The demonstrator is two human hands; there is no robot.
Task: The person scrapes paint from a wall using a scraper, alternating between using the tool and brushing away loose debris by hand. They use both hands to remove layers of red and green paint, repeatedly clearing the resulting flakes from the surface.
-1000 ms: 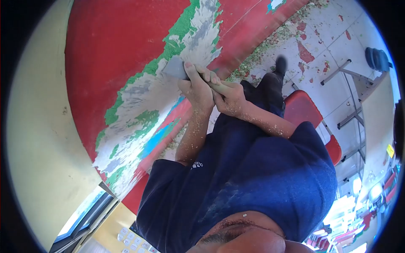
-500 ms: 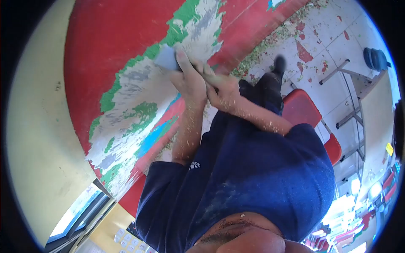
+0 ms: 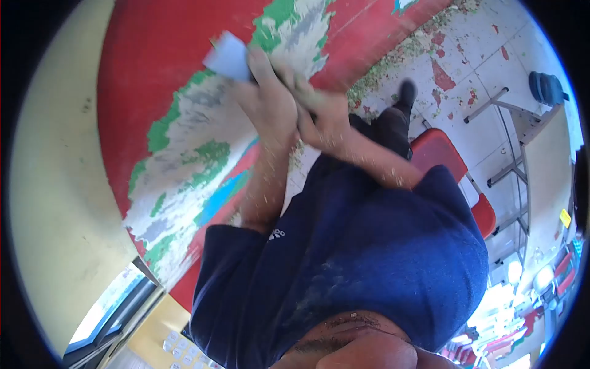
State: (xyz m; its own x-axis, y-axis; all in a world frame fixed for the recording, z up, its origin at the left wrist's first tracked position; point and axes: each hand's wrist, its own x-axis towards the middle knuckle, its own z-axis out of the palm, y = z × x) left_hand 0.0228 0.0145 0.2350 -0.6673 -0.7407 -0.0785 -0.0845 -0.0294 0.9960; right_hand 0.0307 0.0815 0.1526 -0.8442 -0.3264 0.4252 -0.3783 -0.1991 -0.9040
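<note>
Scraper: we see its pale, broad blade (image 3: 228, 58) against the red painted surface (image 3: 153, 67), at the upper edge of the stripped grey-white patch (image 3: 203, 117), with green paint (image 3: 276, 27) near it.
Blade direction: we see it face the upper left of the view; a small yellowish bit shows at its leading edge.
Long axis: we trace it slantwise, from the blade at upper left down to the hands at lower right.
Left hand: we find it gripping the scraper just behind the blade, a finger stretched forward (image 3: 270, 111).
Right hand: we see it closed beside the left, touching it, slightly blurred (image 3: 332, 117); its exact hold we cannot tell.
Forearms: we see the left (image 3: 267, 184) rise nearly upright in view, the right (image 3: 378, 157) slant in from the right; both carry pale specks.
</note>
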